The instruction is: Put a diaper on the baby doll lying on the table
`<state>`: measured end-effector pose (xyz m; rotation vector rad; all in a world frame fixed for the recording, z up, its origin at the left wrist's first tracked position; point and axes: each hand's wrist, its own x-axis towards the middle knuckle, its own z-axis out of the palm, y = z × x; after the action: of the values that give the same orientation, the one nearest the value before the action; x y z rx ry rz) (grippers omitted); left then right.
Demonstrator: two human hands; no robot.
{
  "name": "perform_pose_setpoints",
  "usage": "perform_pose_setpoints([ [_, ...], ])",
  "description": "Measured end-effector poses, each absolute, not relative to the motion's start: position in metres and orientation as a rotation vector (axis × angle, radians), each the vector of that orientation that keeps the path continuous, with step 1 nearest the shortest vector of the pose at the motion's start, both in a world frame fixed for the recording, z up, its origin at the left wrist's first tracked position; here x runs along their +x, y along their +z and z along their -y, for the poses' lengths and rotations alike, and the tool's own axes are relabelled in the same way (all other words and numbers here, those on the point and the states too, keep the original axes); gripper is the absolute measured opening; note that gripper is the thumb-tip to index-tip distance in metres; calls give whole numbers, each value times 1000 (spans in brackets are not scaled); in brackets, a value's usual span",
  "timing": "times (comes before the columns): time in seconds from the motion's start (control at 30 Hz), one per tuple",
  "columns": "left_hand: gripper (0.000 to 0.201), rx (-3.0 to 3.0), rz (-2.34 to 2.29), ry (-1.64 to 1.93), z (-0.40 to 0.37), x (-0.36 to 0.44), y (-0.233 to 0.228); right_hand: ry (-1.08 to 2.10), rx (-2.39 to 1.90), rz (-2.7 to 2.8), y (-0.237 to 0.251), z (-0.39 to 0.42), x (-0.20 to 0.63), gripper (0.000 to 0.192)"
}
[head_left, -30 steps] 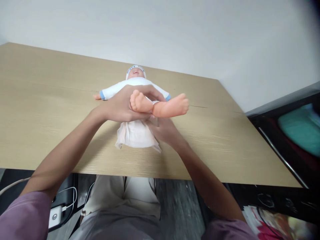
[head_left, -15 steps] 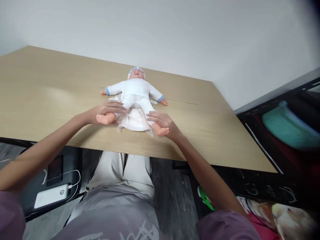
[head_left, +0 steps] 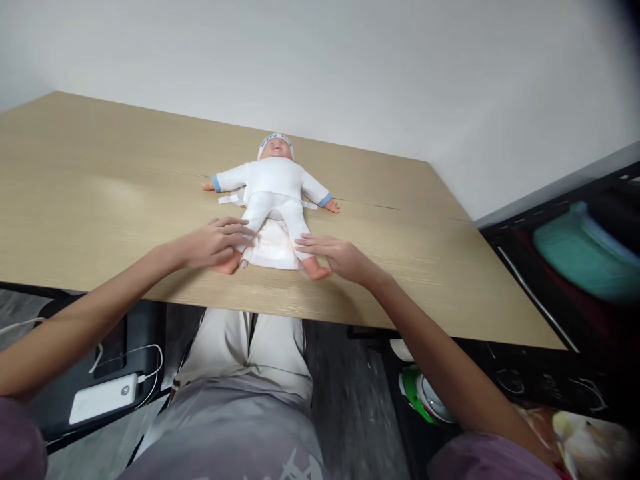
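Observation:
A baby doll (head_left: 274, 177) in a white suit with blue cuffs and a printed cap lies on its back, arms spread. Under its hips and between its legs is an opened white diaper (head_left: 271, 248), one tab showing beside the waist. My left hand (head_left: 216, 241) rests on the doll's lower leg at the left, fingers stretched out. On the other lower leg lies my right hand (head_left: 334, 253), its fingers extended flat and apart. Neither hand is wrapped round anything.
The doll lies on a wooden table (head_left: 125, 167) against a pale wall. Below its front edge, a white power bank (head_left: 103, 399) with a cable sits on a dark surface at left. A teal item (head_left: 583, 250) stands in a dark rack at right.
The doll's legs have come down and closer together, flatter on the table. Both my hands stay on the legs, and the diaper's edges are now more covered by them.

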<state>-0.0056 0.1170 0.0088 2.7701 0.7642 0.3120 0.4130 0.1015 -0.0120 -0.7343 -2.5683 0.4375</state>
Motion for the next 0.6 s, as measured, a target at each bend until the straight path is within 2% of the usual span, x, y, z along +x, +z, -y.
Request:
perform_pose_setpoints([
  [0.07,44,2776,-859,329,-109,4,7,395,-818,2542,-10,-94,404,47],
  [0.17,51,2781,-990,410,-97,19,0,182,-992,2527,-19,-76,383,44],
  [0.23,40,2788,-1038,438,-93,26,-3,61,-1076,2507,-31,-65,370,52],
  [0.33,23,2774,-1066,465,-95,30,-2,-23,-1156,2427,-45,-60,358,39],
  [0.4,21,2704,-1098,524,-101,30,3,-21,-1183,2361,-46,-64,355,34],
  [0.6,35,2315,-1192,844,-147,36,29,221,-1182,2038,-12,-108,346,22],
])
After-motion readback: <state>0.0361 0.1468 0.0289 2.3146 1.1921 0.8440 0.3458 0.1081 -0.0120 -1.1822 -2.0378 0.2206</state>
